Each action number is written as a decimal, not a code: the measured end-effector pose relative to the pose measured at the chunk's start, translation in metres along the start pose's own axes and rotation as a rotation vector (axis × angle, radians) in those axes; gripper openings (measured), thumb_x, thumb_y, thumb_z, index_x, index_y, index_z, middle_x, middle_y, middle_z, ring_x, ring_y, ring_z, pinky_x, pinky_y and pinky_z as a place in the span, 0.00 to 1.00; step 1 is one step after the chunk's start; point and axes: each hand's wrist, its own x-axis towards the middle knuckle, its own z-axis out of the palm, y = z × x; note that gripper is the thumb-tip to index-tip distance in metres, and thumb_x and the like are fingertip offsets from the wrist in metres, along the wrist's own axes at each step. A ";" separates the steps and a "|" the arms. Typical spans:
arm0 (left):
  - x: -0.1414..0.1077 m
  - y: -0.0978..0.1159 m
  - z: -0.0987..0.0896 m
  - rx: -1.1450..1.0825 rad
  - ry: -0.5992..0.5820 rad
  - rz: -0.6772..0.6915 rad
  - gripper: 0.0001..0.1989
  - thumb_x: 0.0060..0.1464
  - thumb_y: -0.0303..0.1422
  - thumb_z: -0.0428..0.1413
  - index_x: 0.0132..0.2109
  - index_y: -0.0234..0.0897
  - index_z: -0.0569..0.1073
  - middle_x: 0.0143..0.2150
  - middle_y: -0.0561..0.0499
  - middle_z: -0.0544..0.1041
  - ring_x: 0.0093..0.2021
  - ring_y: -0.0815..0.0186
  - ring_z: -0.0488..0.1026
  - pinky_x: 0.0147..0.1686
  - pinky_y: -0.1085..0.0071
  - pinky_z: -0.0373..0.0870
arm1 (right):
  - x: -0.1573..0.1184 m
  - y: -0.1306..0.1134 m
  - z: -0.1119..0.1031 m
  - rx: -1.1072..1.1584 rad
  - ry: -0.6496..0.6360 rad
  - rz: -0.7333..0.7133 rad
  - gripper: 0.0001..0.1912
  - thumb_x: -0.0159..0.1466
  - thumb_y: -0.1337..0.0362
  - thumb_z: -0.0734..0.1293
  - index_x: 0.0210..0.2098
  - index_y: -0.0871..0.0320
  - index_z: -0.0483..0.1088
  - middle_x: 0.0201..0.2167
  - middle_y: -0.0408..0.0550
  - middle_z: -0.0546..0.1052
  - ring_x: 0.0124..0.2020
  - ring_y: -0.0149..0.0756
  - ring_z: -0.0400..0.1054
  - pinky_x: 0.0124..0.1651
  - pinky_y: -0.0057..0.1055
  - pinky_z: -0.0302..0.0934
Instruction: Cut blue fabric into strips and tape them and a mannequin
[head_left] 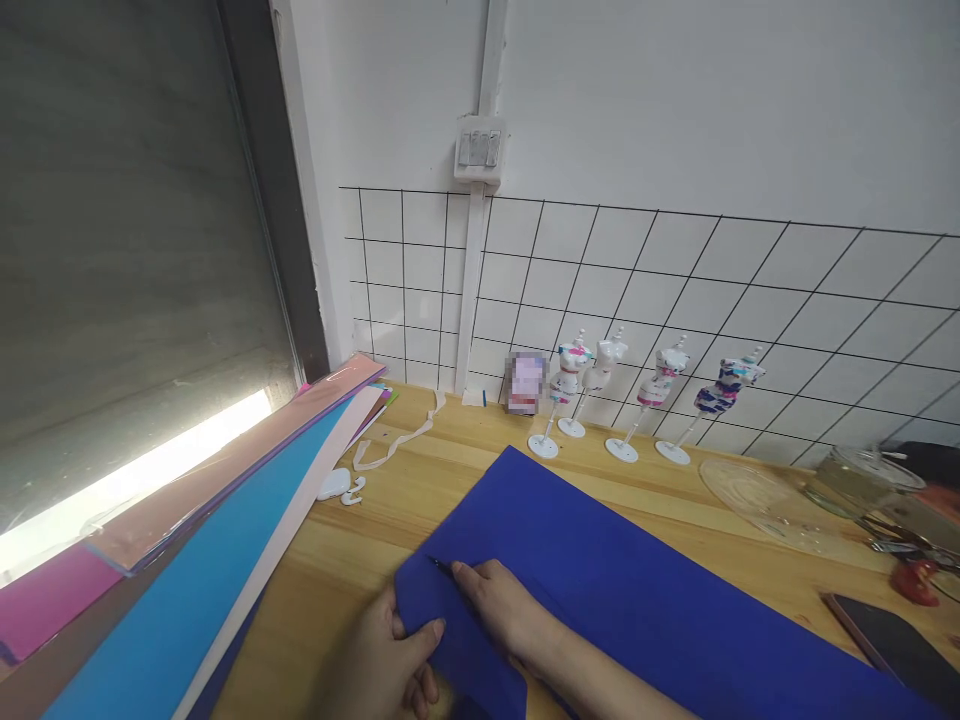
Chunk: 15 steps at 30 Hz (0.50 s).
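Note:
A large dark blue sheet (600,560) lies slantwise over the wooden table. My left hand (397,650) grips its near left edge, thumb on top and fingers underneath. Closed around a slim black pointed tool (441,566), my right hand (499,605) rests on the sheet just right of the left hand. The tool's tip points up and left, touching or just above the blue surface. Most of its body is hidden by the hand, so its exact kind cannot be made out.
Coloured sheets (225,540) are piled at left. Earphones (352,490) and their case (334,484) lie beside a pale ribbon (397,442). Several small mannequins (664,380) stand by the wall. At right are a phone (892,640), a glass jar (859,482) and a clear plate (750,495).

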 end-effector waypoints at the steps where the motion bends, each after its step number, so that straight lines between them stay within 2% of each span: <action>1: 0.000 0.000 0.000 0.002 -0.001 0.001 0.15 0.45 0.40 0.54 0.37 0.36 0.63 0.08 0.60 0.66 0.10 0.71 0.62 0.11 0.78 0.57 | 0.001 0.001 0.001 0.003 -0.002 0.000 0.21 0.63 0.62 0.53 0.15 0.58 0.57 0.12 0.37 0.54 0.14 0.25 0.45 0.18 0.25 0.41; 7: 0.001 -0.003 0.000 0.007 -0.013 -0.001 0.15 0.45 0.40 0.55 0.37 0.36 0.63 0.09 0.60 0.66 0.10 0.71 0.63 0.11 0.78 0.57 | 0.009 -0.001 0.004 0.017 -0.029 0.010 0.22 0.64 0.60 0.51 0.14 0.56 0.52 0.10 0.36 0.51 0.10 0.25 0.45 0.15 0.25 0.39; 15: 0.003 -0.010 -0.004 0.056 0.026 0.009 0.22 0.40 0.48 0.58 0.37 0.36 0.68 0.09 0.58 0.68 0.11 0.67 0.65 0.12 0.74 0.60 | 0.012 -0.005 0.007 -0.016 -0.045 0.029 0.21 0.63 0.59 0.50 0.16 0.56 0.56 0.07 0.36 0.51 0.07 0.27 0.46 0.12 0.25 0.40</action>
